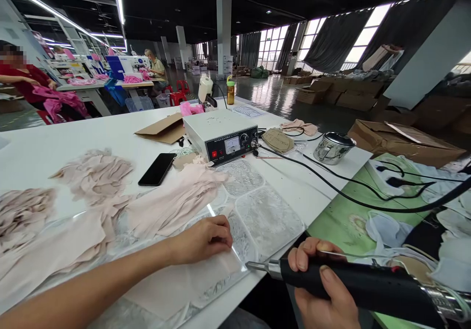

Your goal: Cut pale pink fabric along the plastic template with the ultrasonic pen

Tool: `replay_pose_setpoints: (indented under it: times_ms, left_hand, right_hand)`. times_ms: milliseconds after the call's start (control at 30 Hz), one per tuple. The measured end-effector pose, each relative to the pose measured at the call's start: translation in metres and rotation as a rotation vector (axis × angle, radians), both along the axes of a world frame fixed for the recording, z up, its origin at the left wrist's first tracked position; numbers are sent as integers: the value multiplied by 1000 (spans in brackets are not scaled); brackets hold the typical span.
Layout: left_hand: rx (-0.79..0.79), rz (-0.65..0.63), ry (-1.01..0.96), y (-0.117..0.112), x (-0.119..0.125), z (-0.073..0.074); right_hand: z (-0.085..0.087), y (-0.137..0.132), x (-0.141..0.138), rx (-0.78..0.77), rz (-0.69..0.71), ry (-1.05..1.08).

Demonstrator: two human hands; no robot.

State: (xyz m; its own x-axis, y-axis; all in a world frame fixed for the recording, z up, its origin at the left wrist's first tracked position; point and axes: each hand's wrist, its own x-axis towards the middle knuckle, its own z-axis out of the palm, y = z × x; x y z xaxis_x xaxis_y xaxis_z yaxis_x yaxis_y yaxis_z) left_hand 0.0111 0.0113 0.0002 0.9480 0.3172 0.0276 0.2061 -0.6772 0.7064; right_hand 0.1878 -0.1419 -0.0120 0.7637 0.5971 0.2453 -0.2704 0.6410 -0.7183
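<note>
On the white worktop (285,177), a lidded metal mug (330,154) hides its contents; a bottle (230,94) holds amber liquid. The right hand (336,299) wraps its grip around a black tool (379,286), tip leftward. The left hand (202,240) curls over beige cloth (169,292); whether its grip pinches is unclear.

The single view is taken from the person's head, with its aim directed forward and down over the smooth white table (103,132). A white metal box with a black front panel (221,130) is placed near mid-frame. Nearest the lens, in front of the box, the bare left hand (204,240) and bare right hand (333,292) are caught; far behind it, tall white square pillars (224,29) are included.
</note>
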Motion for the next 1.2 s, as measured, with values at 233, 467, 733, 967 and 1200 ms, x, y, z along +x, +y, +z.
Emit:
replay_pose_setpoints:
  times_ms: [233,467,733,967,1200]
  left_hand:
    - [-37,23,-6,-2,0,4]
    - [45,-9,-53,-2,-1,1]
    - [278,-243,-206,-9,-6,1]
    - [598,-415,-217,-11,-6,5]
    - [713,-407,-194,-9,-11,-2]
  right_hand:
    - [3,-2,-6,-15,-6,4]
    - [-1,-1,-9,-5,32,-1]
    - [-4,-2,-9,0,34,-17]
    - [-1,-3,-10,-32,11,-7]
    - [1,-4,-9,-72,-4,-58]
